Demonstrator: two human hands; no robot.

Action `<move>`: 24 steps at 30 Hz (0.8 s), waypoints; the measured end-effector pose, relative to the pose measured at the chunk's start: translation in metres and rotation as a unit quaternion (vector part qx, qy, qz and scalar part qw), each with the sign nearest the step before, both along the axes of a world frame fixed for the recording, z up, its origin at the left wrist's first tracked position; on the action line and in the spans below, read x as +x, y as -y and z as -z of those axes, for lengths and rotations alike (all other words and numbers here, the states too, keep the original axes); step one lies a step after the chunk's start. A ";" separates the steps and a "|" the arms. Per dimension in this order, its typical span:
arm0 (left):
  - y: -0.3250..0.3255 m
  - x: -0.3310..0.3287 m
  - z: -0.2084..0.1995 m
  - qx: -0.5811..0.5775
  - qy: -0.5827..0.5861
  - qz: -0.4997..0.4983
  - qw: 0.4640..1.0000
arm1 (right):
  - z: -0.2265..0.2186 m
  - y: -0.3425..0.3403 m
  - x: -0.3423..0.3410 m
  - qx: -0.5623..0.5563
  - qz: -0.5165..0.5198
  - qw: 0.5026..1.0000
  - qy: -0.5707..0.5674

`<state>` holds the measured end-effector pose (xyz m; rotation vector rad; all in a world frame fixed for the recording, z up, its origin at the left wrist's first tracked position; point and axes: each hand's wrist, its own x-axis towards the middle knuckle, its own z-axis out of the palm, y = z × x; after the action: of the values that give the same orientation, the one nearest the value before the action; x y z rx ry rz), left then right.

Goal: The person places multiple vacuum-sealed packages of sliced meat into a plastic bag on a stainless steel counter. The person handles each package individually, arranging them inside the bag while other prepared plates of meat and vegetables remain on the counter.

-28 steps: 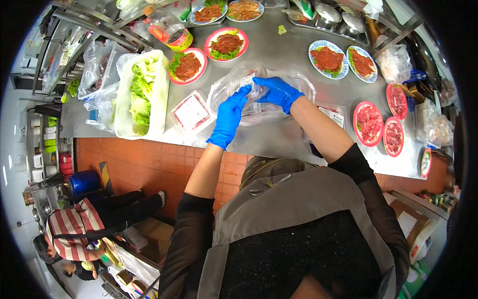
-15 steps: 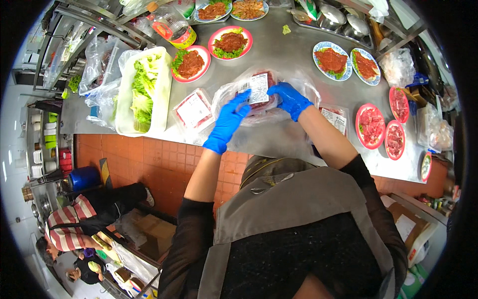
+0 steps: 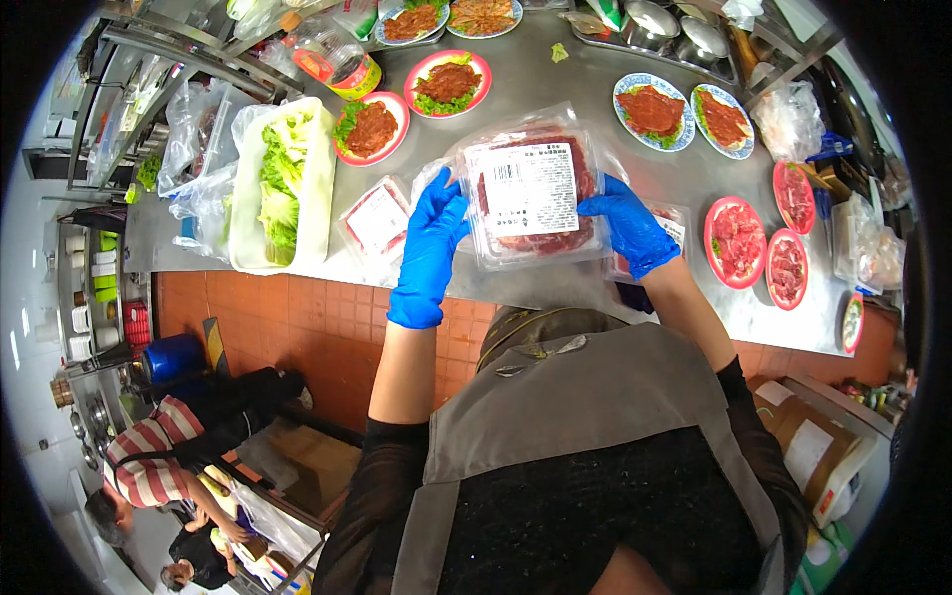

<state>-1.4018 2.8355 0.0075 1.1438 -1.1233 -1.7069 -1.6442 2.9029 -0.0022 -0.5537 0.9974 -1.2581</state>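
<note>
Between my two blue-gloved hands is a clear plastic pack of red meat [image 3: 531, 188] with a white printed label, raised above the steel counter. My left hand [image 3: 432, 233] grips its left edge, thumb toward the near side. At the right edge my right hand [image 3: 633, 226] holds it with the thumb on the front. On the counter left of it lies a labelled meat pack [image 3: 378, 220]. Another labelled pack [image 3: 666, 228] is partly hidden behind my right hand. A clear plastic bag [image 3: 436, 171] shows in part behind the held pack.
A white tub [image 3: 325, 188] of lettuce stands left, near a large bottle [image 3: 342, 64]. Plates of sauced meat, such as a pink-rimmed plate [image 3: 486, 84], sit at the back. Raw-meat plates [image 3: 710, 248] are at right. Two people work at lower left, one in a striped shirt [image 3: 159, 451].
The meat pack has come up off the bag on the counter, closer to me, and now faces me. Both hands have shifted to its side edges. The striped-shirt person has bent toward the bench.
</note>
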 end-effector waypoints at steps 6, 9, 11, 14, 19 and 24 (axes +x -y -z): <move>0.007 -0.011 -0.014 0.035 -0.113 0.039 0.992 | -0.016 0.002 -0.024 -0.069 -0.073 0.992 -0.076; 0.020 -0.016 -0.040 0.034 -0.053 0.126 0.990 | -0.034 0.022 -0.056 -0.077 -0.154 0.965 -0.200; 0.027 -0.027 -0.062 0.052 0.117 0.236 0.963 | -0.074 0.035 -0.065 -0.057 -0.217 0.933 -0.280; 0.017 -0.043 -0.051 0.051 0.037 0.296 0.953 | -0.095 0.067 -0.064 -0.125 -0.304 0.857 -0.397; -0.022 -0.084 -0.031 0.076 -0.231 0.093 0.966 | -0.074 0.077 -0.099 -0.233 -0.181 0.938 -0.184; -0.019 -0.114 -0.017 0.069 -0.377 -0.009 0.924 | -0.013 0.030 -0.060 -0.223 -0.075 0.971 -0.049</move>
<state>-1.5158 2.8545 0.0243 0.4677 -0.5093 -1.9745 -1.7046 2.8733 0.0106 -1.0292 0.7360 -1.3321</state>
